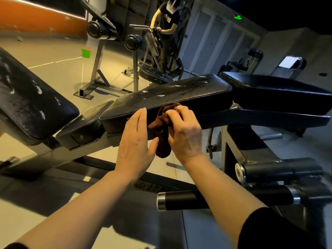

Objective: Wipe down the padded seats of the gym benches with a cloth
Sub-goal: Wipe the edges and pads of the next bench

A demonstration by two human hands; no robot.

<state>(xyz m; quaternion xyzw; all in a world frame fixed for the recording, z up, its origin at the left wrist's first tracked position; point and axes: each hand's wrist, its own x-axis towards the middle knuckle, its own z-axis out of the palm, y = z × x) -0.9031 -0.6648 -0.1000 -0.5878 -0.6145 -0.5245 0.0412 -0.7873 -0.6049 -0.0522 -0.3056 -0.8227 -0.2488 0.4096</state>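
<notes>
Right hand [185, 133]: fingers curled round a crumpled dark red cloth [162, 126], gripping it against the near edge of the black padded bench seat [172, 96].
Left hand [135, 139]: just left of the right hand, fingers straight and together, holding nothing, fingertips at the seat's side edge.
Cloth: bunched between both hands, its tail hanging below the right palm.
Seat: surface beyond the hands shows wet streaks.
Far behind: a person in black [168, 20] at a machine.
</notes>
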